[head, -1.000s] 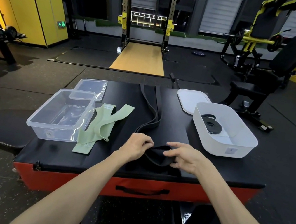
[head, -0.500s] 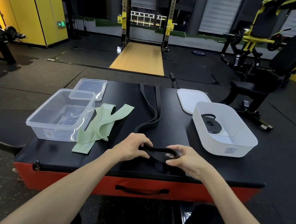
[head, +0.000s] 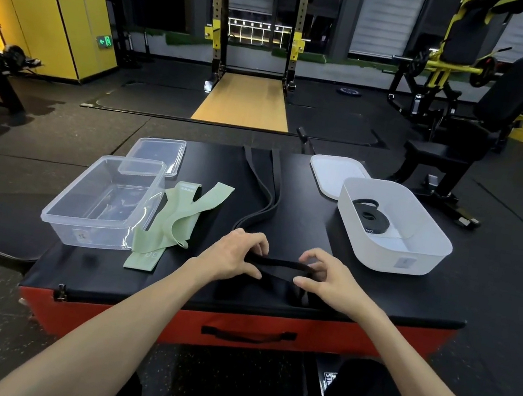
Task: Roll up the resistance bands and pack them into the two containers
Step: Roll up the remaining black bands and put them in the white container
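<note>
A long black resistance band (head: pixel 269 195) runs from the far edge of the black-topped box (head: pixel 310 226) toward me. My left hand (head: pixel 234 255) and my right hand (head: pixel 326 276) each pinch one side of its near end, folded into a flat black loop (head: pixel 280 266) held between them. Green bands (head: pixel 182 216) lie in a loose heap beside the clear container (head: pixel 56 210) on the left, which looks empty. On the right, the white container (head: pixel 432 255) holds one rolled black band (head: pixel 368 216).
A clear lid (head: pixel 158 150) lies behind the clear container and a white lid (head: pixel 332 171) behind the white one. The box has red sides with a black handle (head: pixel 248 334). Gym machines, a rack and a padded bench surround it on the dark floor.
The near end of the black band has been lifted and flattened into a wider loop. My hands have moved slightly apart, stretching it between them.
</note>
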### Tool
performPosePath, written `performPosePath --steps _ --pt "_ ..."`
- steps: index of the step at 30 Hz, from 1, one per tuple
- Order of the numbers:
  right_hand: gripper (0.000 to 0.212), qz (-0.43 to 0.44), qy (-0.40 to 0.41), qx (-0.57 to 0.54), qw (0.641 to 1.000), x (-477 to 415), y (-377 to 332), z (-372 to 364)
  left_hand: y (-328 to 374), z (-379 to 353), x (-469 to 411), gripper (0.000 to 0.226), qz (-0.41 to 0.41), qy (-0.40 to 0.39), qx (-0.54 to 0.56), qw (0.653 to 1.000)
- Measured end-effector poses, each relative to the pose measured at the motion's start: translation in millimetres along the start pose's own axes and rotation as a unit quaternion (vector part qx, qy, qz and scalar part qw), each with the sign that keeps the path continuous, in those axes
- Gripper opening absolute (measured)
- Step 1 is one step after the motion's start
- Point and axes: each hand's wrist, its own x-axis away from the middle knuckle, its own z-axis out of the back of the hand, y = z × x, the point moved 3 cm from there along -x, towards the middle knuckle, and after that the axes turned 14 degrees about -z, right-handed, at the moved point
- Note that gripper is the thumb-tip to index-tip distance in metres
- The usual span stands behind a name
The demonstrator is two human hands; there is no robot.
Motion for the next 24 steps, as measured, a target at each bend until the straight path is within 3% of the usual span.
performPosePath --steps 5,12,18,24 --pt "0.049 0.076 0.034 0.101 0.991 7.7 -4.6 -4.2 0.2 -4.6 -0.6 0.023 -0.007 -0.009 -0.029 1.0" --pt "0.025 0.198 0.137 0.229 0.943 9.9 2.4 -5.8 -0.9 -4.1 -1.2 0.019 -0.006 -0.01 -0.022 1.0" --pt "0.021 0.232 0.141 0.306 0.913 12.5 7.2 -11.9 -1.0 -2.6 -2.4 0.017 -0.007 -0.006 -0.013 1.0" --pt "0.019 0.191 0.094 0.277 0.937 12.3 8.8 -16.0 -0.1 -1.6 -1.6 0.017 -0.013 -0.011 -0.012 1.0"
